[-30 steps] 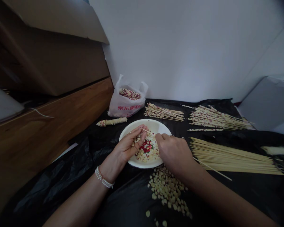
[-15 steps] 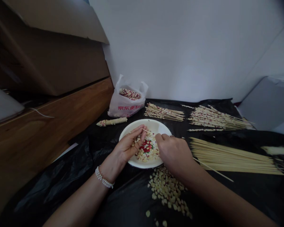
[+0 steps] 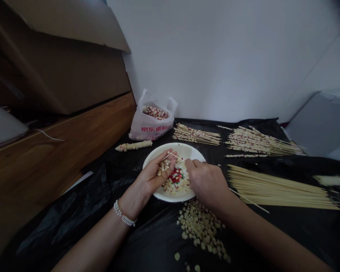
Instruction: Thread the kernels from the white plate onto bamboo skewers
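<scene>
Two hands are operating over the white bowl (image 3: 197, 152). Your right hand (image 3: 208, 183) is grasping a thin skewer (image 3: 251, 201); the grip is clenched around the shaft, and its fingertips are facing away from you, hidden from view. Your left hand (image 3: 154, 172) is cupping loose kernels (image 3: 163, 166) in its palm, its thumb and fingers curling above them; whether one kernel is being pinched at the fingertips you cannot tell from this view.

Key alignment: the skewer's long axis is running obliquely, from its rear end on your near right, under the right grip, to its front end on your far left. That front end is lying above the bowl, at the left fingertips, so the left hand is sitting nearer to it. The palmful is lying just below and to the left of it.

Surroundings: a kernel pile (image 3: 204, 226) is lying on the black sheet (image 3: 147, 234), on your side of the bowl. A bare-stick bundle (image 3: 274, 189) is lying to the right of your right hand, its sticks pointing roughly left to right. Beyond it, threaded sticks (image 3: 252, 139) are lying in a stack.
</scene>
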